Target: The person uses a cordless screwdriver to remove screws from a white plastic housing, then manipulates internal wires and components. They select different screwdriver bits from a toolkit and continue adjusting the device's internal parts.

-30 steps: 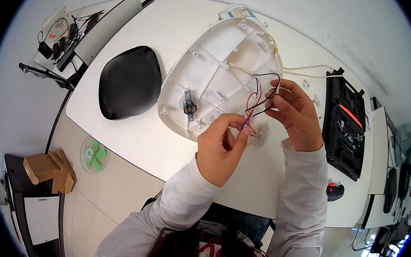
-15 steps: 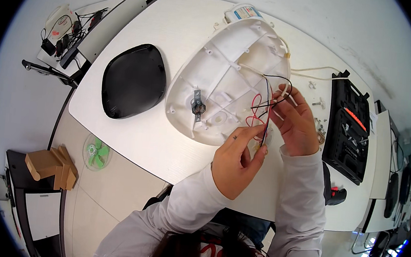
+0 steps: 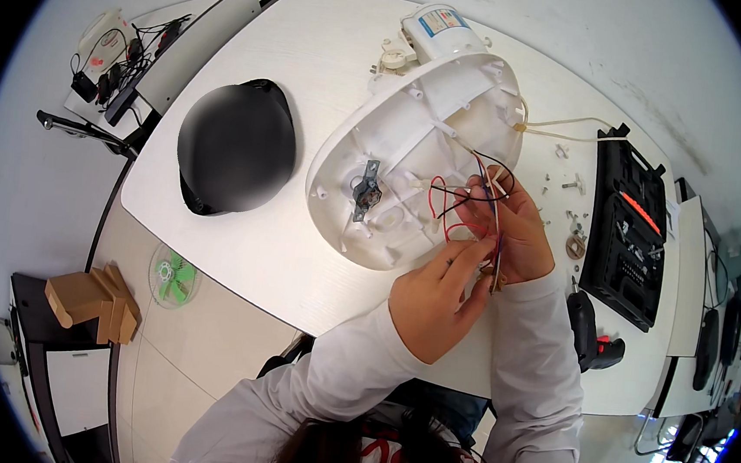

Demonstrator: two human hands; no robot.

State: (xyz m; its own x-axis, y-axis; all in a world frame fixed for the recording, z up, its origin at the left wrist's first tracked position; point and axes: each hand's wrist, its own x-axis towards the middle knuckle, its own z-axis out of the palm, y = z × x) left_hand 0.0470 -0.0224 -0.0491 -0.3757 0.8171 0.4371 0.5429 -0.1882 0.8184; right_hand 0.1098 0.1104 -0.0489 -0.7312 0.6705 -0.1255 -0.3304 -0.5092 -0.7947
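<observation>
A white oval plastic housing [image 3: 376,158], its ribbed hollow side facing me, leans tilted on the table. A metal bracket [image 3: 367,192] is fixed inside it. Thin red, black, blue and white wires [image 3: 485,167] come out of the housing towards my hands. My left hand [image 3: 436,302] pinches the wire bundle near the housing's lower right edge. Just above and to the right, my right hand [image 3: 520,235] has its fingers closed around part of the same wires. The wire ends between my fingers are partly hidden.
A white cylindrical part [image 3: 445,35] lies behind the housing, with a pale cord [image 3: 570,125] running right. To the left rests a black rounded cover [image 3: 237,151]. Screws and small parts [image 3: 576,185], a black tool case [image 3: 626,252] and a power drill [image 3: 585,331] lie right.
The housing has tipped and shifted slightly down and right, showing more of the white cylindrical part. My right hand has moved down and left, closer to my left hand, uncovering more of the drill.
</observation>
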